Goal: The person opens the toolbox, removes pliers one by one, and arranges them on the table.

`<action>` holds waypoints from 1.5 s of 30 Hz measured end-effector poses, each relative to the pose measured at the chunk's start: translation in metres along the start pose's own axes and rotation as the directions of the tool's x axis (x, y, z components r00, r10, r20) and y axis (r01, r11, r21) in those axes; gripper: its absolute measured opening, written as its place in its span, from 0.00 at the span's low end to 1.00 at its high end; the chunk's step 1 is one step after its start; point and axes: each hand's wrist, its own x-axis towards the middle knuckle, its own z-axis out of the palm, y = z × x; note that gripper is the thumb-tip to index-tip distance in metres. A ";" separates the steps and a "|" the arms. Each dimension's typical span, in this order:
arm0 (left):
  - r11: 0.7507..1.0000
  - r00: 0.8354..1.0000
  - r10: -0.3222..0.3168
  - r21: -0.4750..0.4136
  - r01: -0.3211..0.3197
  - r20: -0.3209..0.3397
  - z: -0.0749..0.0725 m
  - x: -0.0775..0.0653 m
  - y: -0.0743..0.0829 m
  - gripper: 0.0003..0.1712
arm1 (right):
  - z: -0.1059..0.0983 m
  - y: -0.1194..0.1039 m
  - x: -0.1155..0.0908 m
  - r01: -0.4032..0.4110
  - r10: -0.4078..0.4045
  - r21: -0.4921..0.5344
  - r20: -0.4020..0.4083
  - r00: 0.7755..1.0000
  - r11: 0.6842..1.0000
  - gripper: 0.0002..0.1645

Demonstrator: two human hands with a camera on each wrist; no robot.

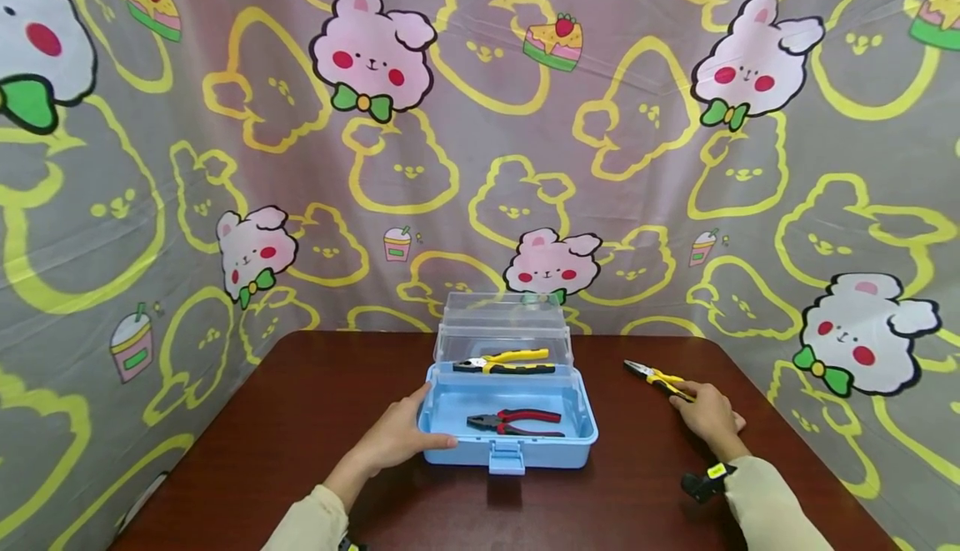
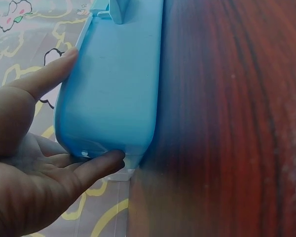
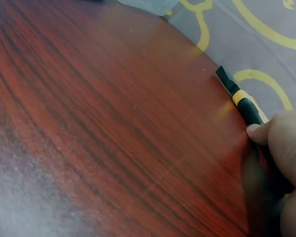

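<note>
A light blue toolbox (image 1: 465,456) stands on the table with its clear lid (image 1: 502,315) raised at the back. My left hand (image 1: 399,432) grips its left end, thumb over the front rim and fingers round the side, as the left wrist view (image 2: 34,148) also shows. Inside the box lie red-and-black pliers (image 1: 531,415). Yellow-and-black pliers (image 1: 517,359) sit higher, in the clear part at the back. To the right of the box, my right hand (image 1: 708,414) holds other yellow-and-black pliers (image 1: 656,378) by the handles, their jaws directed away to the left.
The dark red-brown wooden table (image 1: 330,384) carries the box near its middle. A patterned cloth (image 1: 645,201) hangs behind the table and along both sides. On the box's front is a blue latch (image 1: 507,458), hanging down. A black wrist device (image 1: 705,484) is worn by my right cuff.
</note>
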 end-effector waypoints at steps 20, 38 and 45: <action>1.000 1.000 -0.003 0.000 0.003 -0.011 -0.002 0.000 0.001 0.66 | -0.012 -0.055 -0.001 0.306 -0.302 0.060 -0.069 0.951 0.950 0.25; 1.000 1.000 0.020 0.005 -0.020 0.002 -0.001 0.002 0.000 0.66 | 0.005 -0.133 -0.004 0.517 -0.512 0.176 -0.077 0.855 0.838 0.27; 1.000 1.000 -0.003 0.011 0.002 0.003 -0.002 0.001 0.001 0.66 | 0.013 -0.167 -0.005 0.571 -0.573 0.163 -0.038 0.818 0.804 0.27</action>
